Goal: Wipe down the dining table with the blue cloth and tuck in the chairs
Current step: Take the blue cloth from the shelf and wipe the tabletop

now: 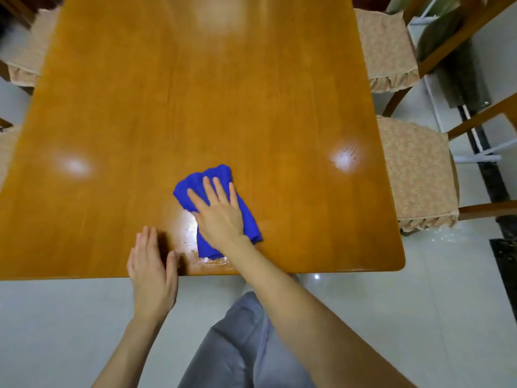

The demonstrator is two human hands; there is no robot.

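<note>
While the right hand [216,211] presses flat, fingers spread, on the soft crumpled blue cloth [215,208], nothing is pinched; the limp, light cloth likely slides under palm pressure. It lies near the glossy orange-brown wooden dining table's [195,93] near edge; the left hand [152,271] rests open beside it.

Glossy wooden dining table [167,93], blue cloth [208,180] (crumpled) near front edge

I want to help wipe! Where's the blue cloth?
The crumpled blue cloth lies under the right hand, near the wooden table's front edge.
</note>
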